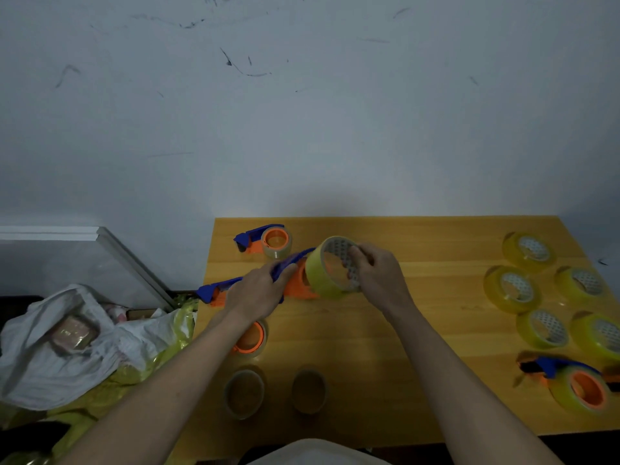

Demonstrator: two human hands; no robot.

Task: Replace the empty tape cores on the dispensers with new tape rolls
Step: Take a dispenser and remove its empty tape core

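Note:
My left hand (260, 290) grips the blue handle of an orange-and-blue tape dispenser (295, 280) lying on the wooden table (385, 330). My right hand (375, 270) holds a new yellow tape roll (322, 273) by its rim, fingers inside the core, right against the dispenser's orange hub. Two empty brown cores (244, 392) (308, 391) stand near the front edge. Several fresh yellow rolls (511, 288) lie at the right.
Another dispenser (265, 239) sits at the table's back left, one more (250, 338) shows under my left forearm, and one with a yellow roll (577, 384) lies at the front right. A white and yellow bag pile (84, 347) sits left of the table.

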